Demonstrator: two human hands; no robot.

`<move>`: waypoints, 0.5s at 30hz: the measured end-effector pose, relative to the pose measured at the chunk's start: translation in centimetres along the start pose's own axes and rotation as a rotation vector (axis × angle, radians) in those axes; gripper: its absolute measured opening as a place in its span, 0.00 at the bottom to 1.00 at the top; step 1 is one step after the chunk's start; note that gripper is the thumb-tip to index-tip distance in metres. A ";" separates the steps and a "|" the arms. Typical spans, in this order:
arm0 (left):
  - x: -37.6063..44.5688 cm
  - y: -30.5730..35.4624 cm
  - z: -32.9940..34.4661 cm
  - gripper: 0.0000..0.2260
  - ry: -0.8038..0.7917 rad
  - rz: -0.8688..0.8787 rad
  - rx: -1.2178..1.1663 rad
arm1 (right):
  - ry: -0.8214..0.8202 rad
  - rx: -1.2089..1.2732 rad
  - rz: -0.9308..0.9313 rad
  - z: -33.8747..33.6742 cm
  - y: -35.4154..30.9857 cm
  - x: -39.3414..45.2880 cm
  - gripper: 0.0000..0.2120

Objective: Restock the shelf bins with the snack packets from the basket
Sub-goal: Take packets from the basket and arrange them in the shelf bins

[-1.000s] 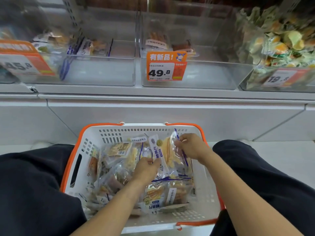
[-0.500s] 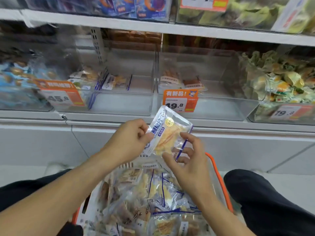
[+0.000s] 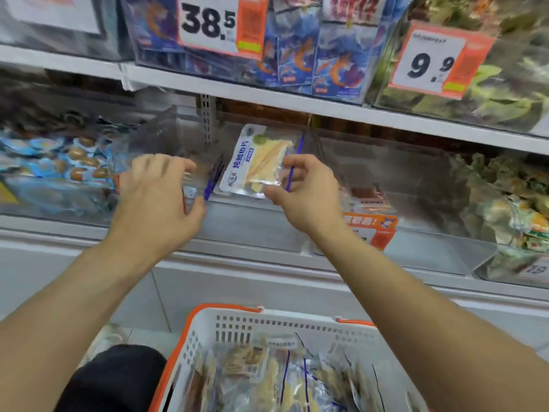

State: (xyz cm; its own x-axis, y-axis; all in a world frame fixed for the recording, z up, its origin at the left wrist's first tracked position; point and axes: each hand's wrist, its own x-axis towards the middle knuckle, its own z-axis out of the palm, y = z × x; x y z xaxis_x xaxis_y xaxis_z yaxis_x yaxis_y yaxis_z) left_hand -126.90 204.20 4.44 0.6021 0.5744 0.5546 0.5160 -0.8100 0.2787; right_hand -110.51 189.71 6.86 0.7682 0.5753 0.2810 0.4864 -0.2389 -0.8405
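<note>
Basket (image 3: 208, 328) of snack packets nearest me, my right hand (image 3: 306, 191) pinching a fish-snack packet (image 3: 255, 165) by its edge over the clear shelf bin (image 3: 252, 221), my left hand (image 3: 157, 188) fingers curled round another packet (image 3: 193, 185) beside it.

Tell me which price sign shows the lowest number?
The 9.9 sign on the upper shelf's right, in front of green packets. The other fully readable sign, the 38.5 sign, hangs left of it before blue packets.
</note>
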 end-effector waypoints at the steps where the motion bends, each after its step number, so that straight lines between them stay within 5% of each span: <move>1: 0.1 -0.6 0.3 0.23 -0.029 0.005 0.050 | -0.015 -0.047 0.029 0.9 0.2 1.8 0.23; 5: 0.1 -2.2 2.4 0.20 -0.071 0.044 0.174 | -0.142 -0.229 0.262 5.0 2.9 8.6 0.21; 9: 0.1 -2.7 3.7 0.20 -0.032 0.058 0.193 | -0.284 -0.396 0.249 7.2 4.4 12.0 0.09; 15: 0.8 -3.2 4.3 0.21 0.012 0.055 0.128 | -0.577 -0.671 0.124 8.7 3.6 12.7 0.22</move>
State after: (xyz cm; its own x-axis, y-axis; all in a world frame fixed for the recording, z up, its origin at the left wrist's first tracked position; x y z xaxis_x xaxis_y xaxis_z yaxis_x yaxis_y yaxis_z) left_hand -125.48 207.74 0.63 0.6246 0.5273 0.5760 0.5563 -0.8181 0.1458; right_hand -102.59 202.99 3.39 0.5904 0.7756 -0.2232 0.6941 -0.6291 -0.3499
